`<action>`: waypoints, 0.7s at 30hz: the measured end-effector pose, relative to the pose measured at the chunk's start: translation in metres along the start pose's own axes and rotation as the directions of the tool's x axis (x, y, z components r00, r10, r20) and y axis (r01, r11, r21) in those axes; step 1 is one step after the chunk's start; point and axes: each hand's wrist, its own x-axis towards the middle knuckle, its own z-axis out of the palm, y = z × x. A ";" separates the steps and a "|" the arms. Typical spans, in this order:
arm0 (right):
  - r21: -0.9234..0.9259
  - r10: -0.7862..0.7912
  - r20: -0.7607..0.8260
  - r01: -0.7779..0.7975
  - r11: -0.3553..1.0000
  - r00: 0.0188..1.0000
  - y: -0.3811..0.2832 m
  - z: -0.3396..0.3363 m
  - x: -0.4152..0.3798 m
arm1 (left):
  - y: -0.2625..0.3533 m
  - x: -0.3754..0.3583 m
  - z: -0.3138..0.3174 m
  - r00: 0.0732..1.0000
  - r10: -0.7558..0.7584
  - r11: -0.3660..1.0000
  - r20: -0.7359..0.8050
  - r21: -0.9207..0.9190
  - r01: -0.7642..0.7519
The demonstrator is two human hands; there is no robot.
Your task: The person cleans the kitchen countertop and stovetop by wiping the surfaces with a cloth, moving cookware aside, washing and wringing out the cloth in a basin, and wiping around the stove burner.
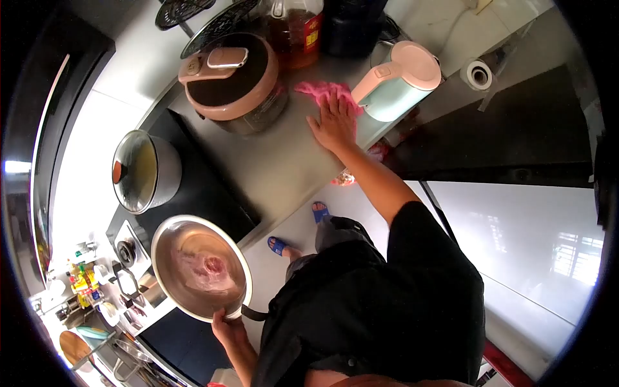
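Observation:
My left hand (227, 326) grips the near rim of a wide metal basin (184, 284), which is tilted and has a piece of raw meat (213, 267) in a little liquid at its bottom. My right hand (335, 122) lies spread on a crumpled pink cloth (314, 88) on the grey counter (277, 161). Just right of the cloth stands a pale green kettle (394, 97) with a pink lid and handle. A pink and dark rice cooker (238, 93) is to the left of the cloth.
A lidded pot (145, 171) sits on the black cooktop (193, 187). At the back of the counter is a large bottle of brown liquid (296, 39). Bottles and dishes crowd the lower left. A paper roll (478, 75) is at the upper right.

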 end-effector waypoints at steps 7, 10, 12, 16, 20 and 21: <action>0.041 0.267 0.049 -0.269 0.962 0.963 0.015 0.012 0.112 | 0.001 0.001 -0.010 0.997 -0.062 0.997 -0.037 -0.049 0.060; -0.198 0.102 0.034 -0.094 0.976 0.994 0.030 0.051 0.103 | -0.001 -0.004 -0.011 1.000 -0.027 0.998 0.001 0.058 0.027; -0.137 -0.071 -0.114 0.055 0.989 0.991 0.033 0.067 0.077 | -0.003 -0.007 -0.003 1.000 -0.012 1.000 -0.013 -0.006 0.012; 0.076 -0.321 0.194 0.312 0.947 0.927 -0.011 -0.028 -0.020 | 0.000 -0.013 0.008 1.000 -0.010 0.992 -0.011 -0.123 0.009; 0.221 -0.589 0.282 0.546 0.808 0.758 -0.050 -0.039 -0.094 | 0.008 -0.012 0.009 0.999 -0.002 0.995 -0.051 -0.095 -0.003; 0.291 -0.651 0.277 0.584 0.758 0.707 -0.066 -0.038 -0.105 | 0.010 -0.009 0.005 0.998 -0.001 0.998 -0.061 -0.060 -0.003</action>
